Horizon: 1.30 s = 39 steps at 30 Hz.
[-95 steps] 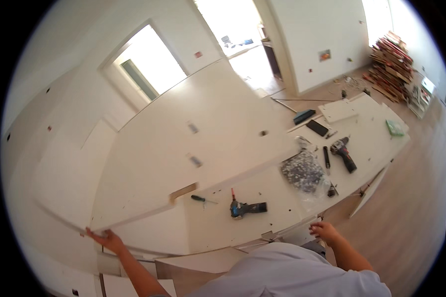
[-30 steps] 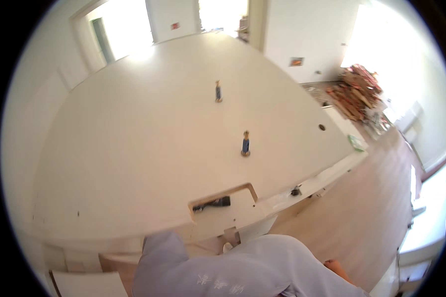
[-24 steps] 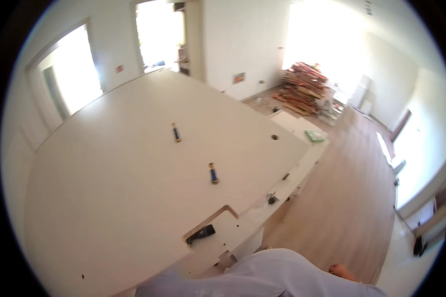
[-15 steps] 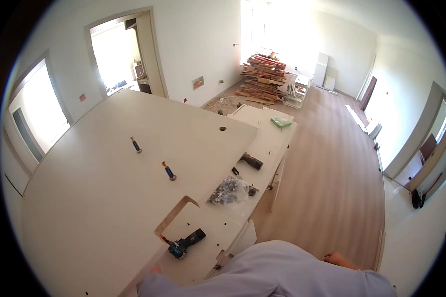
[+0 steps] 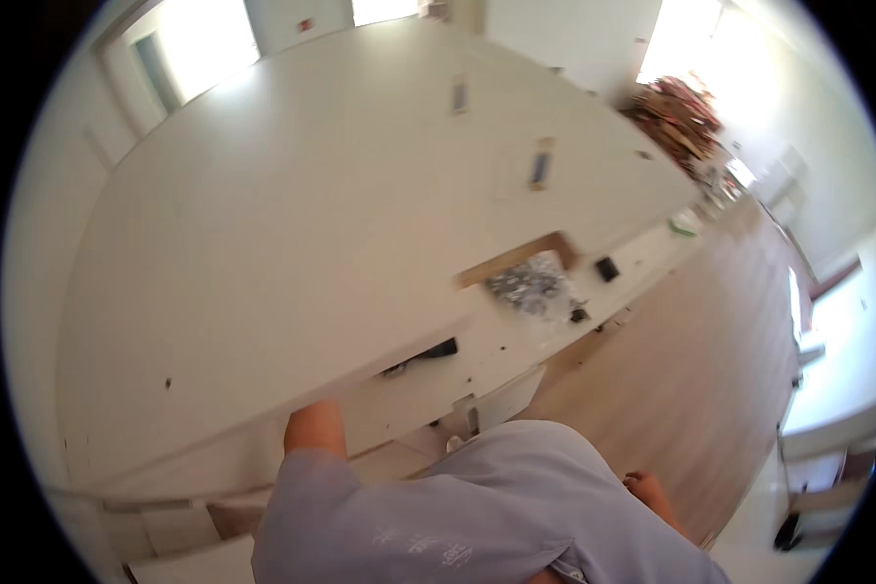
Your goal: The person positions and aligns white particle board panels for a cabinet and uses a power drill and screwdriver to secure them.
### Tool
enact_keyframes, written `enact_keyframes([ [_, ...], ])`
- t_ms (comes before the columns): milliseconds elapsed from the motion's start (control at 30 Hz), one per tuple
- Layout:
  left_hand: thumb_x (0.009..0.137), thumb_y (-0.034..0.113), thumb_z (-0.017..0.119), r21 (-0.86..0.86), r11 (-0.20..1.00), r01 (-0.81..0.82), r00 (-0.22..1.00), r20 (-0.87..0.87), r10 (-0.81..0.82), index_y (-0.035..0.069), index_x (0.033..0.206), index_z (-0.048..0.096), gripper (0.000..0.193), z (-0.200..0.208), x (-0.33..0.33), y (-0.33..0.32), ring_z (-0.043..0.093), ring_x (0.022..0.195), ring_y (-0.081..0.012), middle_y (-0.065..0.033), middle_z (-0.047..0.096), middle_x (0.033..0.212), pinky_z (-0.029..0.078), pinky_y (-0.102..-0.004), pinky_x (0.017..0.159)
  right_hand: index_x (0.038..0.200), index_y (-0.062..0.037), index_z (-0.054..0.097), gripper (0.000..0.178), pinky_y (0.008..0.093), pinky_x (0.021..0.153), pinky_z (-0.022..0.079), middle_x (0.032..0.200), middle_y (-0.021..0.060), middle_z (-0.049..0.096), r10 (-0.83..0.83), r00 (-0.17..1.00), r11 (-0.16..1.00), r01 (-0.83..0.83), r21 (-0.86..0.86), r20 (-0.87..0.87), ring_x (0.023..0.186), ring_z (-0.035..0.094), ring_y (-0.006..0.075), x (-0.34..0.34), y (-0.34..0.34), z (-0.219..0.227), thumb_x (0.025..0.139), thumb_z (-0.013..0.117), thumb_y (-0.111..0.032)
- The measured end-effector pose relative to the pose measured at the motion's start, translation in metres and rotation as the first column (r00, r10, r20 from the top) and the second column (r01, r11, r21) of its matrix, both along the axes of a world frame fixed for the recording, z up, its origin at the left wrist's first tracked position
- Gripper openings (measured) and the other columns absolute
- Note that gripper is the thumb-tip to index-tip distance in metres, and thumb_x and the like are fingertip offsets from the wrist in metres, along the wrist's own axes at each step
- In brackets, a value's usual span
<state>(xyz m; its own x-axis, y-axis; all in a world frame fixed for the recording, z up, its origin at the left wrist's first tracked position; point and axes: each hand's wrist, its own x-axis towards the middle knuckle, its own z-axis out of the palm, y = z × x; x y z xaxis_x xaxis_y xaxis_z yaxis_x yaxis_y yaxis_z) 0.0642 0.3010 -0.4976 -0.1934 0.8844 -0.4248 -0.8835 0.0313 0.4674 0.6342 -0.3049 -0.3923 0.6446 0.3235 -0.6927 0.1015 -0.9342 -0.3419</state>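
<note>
Bright room with white walls (image 5: 555,44); spread across left and far, a large white panel (image 5: 292,214). Best supported evenly, clear of the bag of fittings (image 5: 533,287). Reaching beneath near edge with left forearm (image 5: 314,428); cannot tell left hand's grip, hidden there. Low at right, right hand (image 5: 640,481), away from panel, seemingly curled; cannot tell whether empty.

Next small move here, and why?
Probably bring the right hand to the near edge of the white panel for support: that hand is apart from it, while the left hand is hidden beneath, only its forearm showing, near a partly covered dark tool.
</note>
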Motion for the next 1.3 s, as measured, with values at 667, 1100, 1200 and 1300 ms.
enact_keyframes([
  [667, 0.102, 0.032, 0.05, -0.44, 0.888, -0.136, -0.362, -0.812, -0.458, 0.008, 0.083, 0.062, 0.032, -0.028, -0.005, -0.041, 0.06, 0.067, -0.0213, -0.0075, 0.062, 0.073, 0.049, -0.0373, 0.062, 0.119, -0.0121, 0.077, 0.038, 0.0369, 0.099, 0.055, 0.114, 0.0121, 0.077, 0.5, 0.864, 0.866, -0.496, -0.069, 0.055, 0.108, 0.072, 0.0255, 0.076, -0.038, -0.111, 0.092, 0.069, -0.037],
  [1100, 0.101, 0.026, 0.05, -0.14, 0.638, 0.757, -0.023, -0.982, -0.188, 0.007, 0.082, 0.054, 0.028, 0.08, 0.115, -0.334, 0.055, 0.067, -0.0284, -0.0124, 0.056, 0.071, 0.045, -0.0419, 0.066, 0.131, 0.001, 0.063, 0.044, 0.0328, 0.082, 0.056, 0.122, 0.0173, 0.072, 0.534, 0.822, 0.739, -0.341, 0.581, -0.197, 0.097, 0.072, 0.0195, -0.052, 0.114, -0.006, 0.097, 0.068, -0.027],
  [1200, 0.098, 0.028, 0.053, -0.245, 0.392, 0.887, -0.225, -0.97, -0.097, 0.008, 0.088, 0.057, 0.023, 0.12, 0.16, -0.38, 0.061, 0.077, -0.0392, -0.0193, 0.062, 0.079, 0.047, -0.0487, 0.071, 0.147, 0.0011, 0.044, 0.06, 0.03, 0.069, 0.054, 0.128, 0.0161, 0.067, 0.583, 0.715, 0.586, -0.041, 0.81, -0.386, 0.086, 0.071, 0.0199, -0.091, 0.139, 0.043, 0.098, 0.066, -0.027],
  [1300, 0.096, 0.03, 0.053, -0.471, 0.175, 0.865, -0.492, -0.863, 0.112, 0.008, 0.092, 0.058, 0.023, 0.186, 0.204, -0.423, 0.064, 0.086, -0.0428, -0.0215, 0.065, 0.084, 0.049, -0.0521, 0.075, 0.144, 0.0008, 0.044, 0.056, 0.0287, 0.061, 0.052, 0.118, 0.0169, 0.07, 0.547, 0.629, 0.492, 0.291, 0.82, -0.552, 0.074, 0.068, 0.0176, -0.102, 0.124, 0.056, 0.099, 0.065, -0.025],
])
